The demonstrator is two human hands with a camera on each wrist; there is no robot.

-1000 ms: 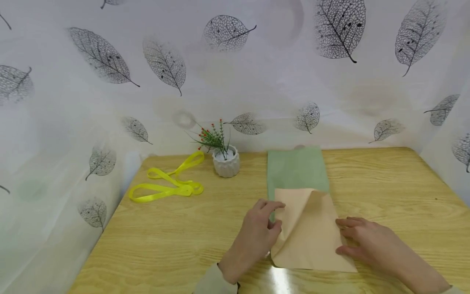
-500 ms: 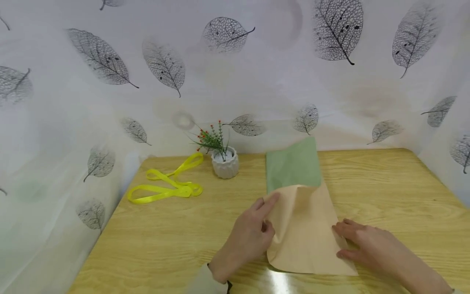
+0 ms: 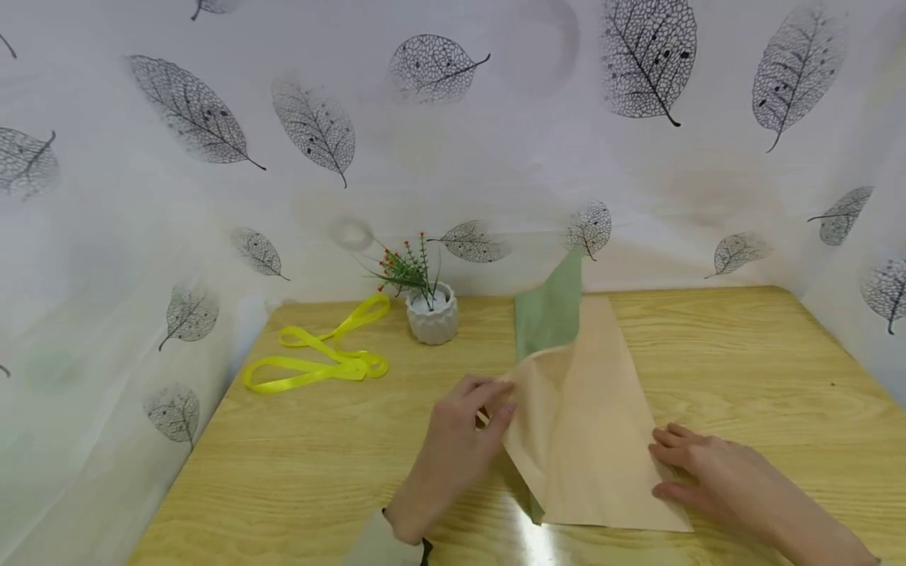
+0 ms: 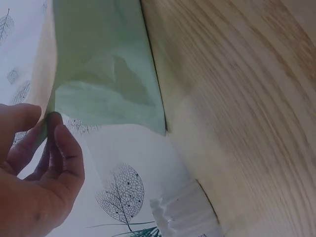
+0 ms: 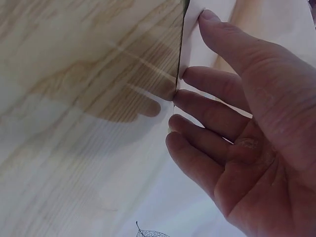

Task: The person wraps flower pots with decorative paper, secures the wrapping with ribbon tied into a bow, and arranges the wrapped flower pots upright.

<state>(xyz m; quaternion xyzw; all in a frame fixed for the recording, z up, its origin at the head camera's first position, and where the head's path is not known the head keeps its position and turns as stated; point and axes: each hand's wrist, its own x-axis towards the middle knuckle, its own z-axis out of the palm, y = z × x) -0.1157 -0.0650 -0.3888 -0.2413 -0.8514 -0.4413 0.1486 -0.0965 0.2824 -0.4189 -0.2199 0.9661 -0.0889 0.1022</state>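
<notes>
Right of centre in the head view, peach-and-green paper (image 3: 605, 440) is pinched at its left edge by the left hand (image 3: 453, 432); its right edge is touched by relaxed fingers of the right hand (image 3: 725, 479).

Yellow ribbon (image 3: 351, 369) near potted plant (image 3: 432, 321)
</notes>
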